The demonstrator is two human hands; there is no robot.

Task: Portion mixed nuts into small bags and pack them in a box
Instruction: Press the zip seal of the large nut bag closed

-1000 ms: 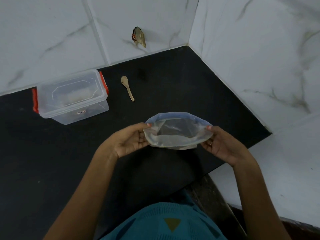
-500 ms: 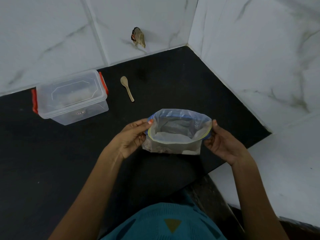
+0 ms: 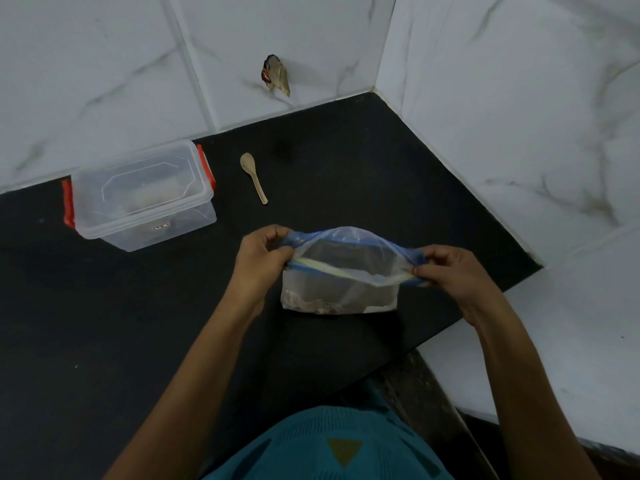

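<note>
We're at the black counter (image 3: 104, 323). A lidded clear box (image 3: 138, 199) with red latches sits at its back edge, left side. We hold the bag (image 3: 339, 285) over the counter's right front part, mouth open, with small bits at the bottom. Our left hand (image 3: 258, 258) and right hand (image 3: 453, 271) each pinch a top corner. The spoon (image 3: 252, 176) lies just right of the box.

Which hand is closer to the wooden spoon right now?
Left. The left hand pinches a corner of the bag just this side of the spoon; the right hand pinches the opposite corner, farther right.
</note>
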